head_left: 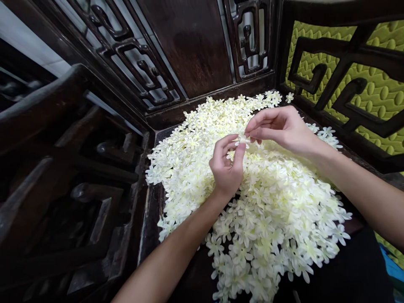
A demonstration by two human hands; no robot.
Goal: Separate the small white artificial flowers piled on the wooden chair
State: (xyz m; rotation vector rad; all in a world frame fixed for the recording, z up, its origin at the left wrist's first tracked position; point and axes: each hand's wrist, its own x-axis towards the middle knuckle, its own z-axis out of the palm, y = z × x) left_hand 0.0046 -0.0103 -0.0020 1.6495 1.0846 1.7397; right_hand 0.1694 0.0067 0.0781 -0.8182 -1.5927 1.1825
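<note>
A broad heap of white artificial flowers point(189, 176), small-petalled with pale yellow-green centres, covers the dark wooden seat. Above the middle of the heap, one white flower point(242, 140) is held up between both hands. My left hand point(227, 168) pinches it from the near side with thumb and fingertips, the fingers curled. From the right, the fingertips and thumb of my right hand point(280, 126) come together at the same flower's edge. The exact spot where the right fingertips grip is partly hidden.
Carved dark wooden lattice armrests point(94, 160) and a backrest panel point(189, 46) surround the seat. Behind the right lattice is a yellow-green quilted fabric point(375, 97). A few loose flowers point(328, 134) lie by the right armrest.
</note>
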